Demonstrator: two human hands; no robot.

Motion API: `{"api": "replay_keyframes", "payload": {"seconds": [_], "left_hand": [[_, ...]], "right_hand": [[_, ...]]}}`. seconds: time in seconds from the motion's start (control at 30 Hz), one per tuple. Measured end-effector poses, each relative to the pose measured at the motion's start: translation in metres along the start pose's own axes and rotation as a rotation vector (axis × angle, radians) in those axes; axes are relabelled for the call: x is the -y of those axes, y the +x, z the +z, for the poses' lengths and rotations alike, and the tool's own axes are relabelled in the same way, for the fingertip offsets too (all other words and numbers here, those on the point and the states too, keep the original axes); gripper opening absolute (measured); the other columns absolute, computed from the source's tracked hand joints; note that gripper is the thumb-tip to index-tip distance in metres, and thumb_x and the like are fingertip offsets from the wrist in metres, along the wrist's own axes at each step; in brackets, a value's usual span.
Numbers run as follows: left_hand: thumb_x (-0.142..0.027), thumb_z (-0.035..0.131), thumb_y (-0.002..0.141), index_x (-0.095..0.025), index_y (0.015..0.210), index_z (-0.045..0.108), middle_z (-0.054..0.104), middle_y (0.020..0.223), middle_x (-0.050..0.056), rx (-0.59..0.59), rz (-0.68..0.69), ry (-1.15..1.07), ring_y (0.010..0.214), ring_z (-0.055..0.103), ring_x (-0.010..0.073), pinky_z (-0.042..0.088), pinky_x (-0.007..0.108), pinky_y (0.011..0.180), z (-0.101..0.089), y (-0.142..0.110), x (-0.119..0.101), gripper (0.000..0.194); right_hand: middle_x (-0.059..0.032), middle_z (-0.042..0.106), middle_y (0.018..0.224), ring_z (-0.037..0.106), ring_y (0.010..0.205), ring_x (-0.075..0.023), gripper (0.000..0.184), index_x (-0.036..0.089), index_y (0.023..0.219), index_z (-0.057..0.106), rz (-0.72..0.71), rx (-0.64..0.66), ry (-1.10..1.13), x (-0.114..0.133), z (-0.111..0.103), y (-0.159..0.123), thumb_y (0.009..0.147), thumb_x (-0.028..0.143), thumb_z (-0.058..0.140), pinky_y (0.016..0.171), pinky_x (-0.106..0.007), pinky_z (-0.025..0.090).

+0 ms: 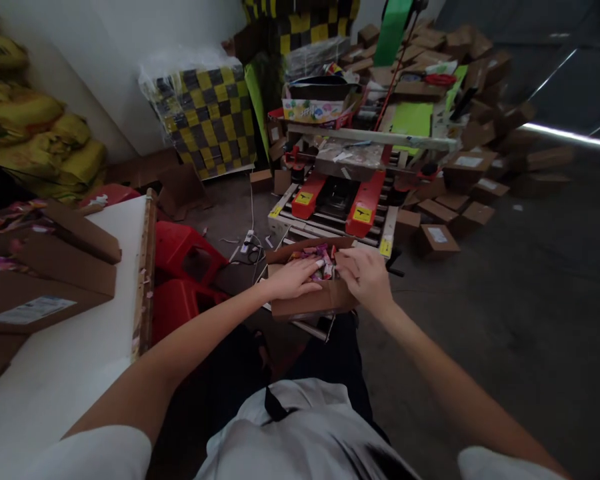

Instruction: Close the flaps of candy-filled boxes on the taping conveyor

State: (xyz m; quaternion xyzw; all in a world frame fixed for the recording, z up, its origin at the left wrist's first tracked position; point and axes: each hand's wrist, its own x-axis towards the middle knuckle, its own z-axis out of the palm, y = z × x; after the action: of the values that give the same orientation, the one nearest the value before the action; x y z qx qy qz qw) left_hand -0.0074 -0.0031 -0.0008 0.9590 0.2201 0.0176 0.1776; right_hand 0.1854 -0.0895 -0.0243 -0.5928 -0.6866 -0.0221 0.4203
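An opened cardboard box [305, 303] sits at the near end of a roller conveyor [313, 329], right in front of my body. Small pink, purple and red wrapped packets [325, 252] fill it. My left hand [296, 276] lies over the packets with its fingers stretched out, pressing on them from the left. At the box's right side, my right hand [369, 277] has its fingers bent around the right flap [347, 261]. Part of the packets is hidden beneath my hands.
Beyond the box stands a sealing machine with red side guides [366, 203]. To the left are a white table [100, 300] bearing packet-filled cartons [55, 287] and red stools [185, 250]. Many closed cartons [435, 241] lie heaped on the right floor. A power strip [247, 241] lies on the floor.
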Motion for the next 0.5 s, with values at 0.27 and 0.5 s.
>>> {"api": "replay_keyframes", "payload": {"seconds": [0.27, 0.5], "left_hand": [[-0.026, 0.040, 0.091, -0.007, 0.142, 0.029, 0.037, 0.146, 0.019, -0.317, -0.445, -0.051, 0.138, 0.031, 0.0290, 0.027, 0.050, 0.113, 0.046, -0.003, -0.061, 0.055], [-0.026, 0.046, 0.087, -0.021, 0.144, 0.030, 0.022, 0.155, 0.012, -0.563, -0.230, -0.016, 0.142, 0.022, 0.0279, 0.027, 0.050, 0.113, 0.001, -0.023, -0.068, 0.059]], "right_hand": [[-0.0067, 0.065, 0.094, 0.054, 0.092, -0.0231, 0.029, 0.019, 0.085, 0.064, 0.198, 0.355, -0.195, 0.009, 0.020, 0.019, 0.094, 0.028, 0.039, 0.080, -0.036, 0.033], [-0.0118, 0.064, 0.103, 0.053, 0.099, -0.0274, 0.027, 0.018, 0.095, 0.063, 0.153, 0.484, -0.324, 0.013, 0.031, 0.042, 0.093, 0.023, 0.036, 0.087, -0.042, 0.032]]}}
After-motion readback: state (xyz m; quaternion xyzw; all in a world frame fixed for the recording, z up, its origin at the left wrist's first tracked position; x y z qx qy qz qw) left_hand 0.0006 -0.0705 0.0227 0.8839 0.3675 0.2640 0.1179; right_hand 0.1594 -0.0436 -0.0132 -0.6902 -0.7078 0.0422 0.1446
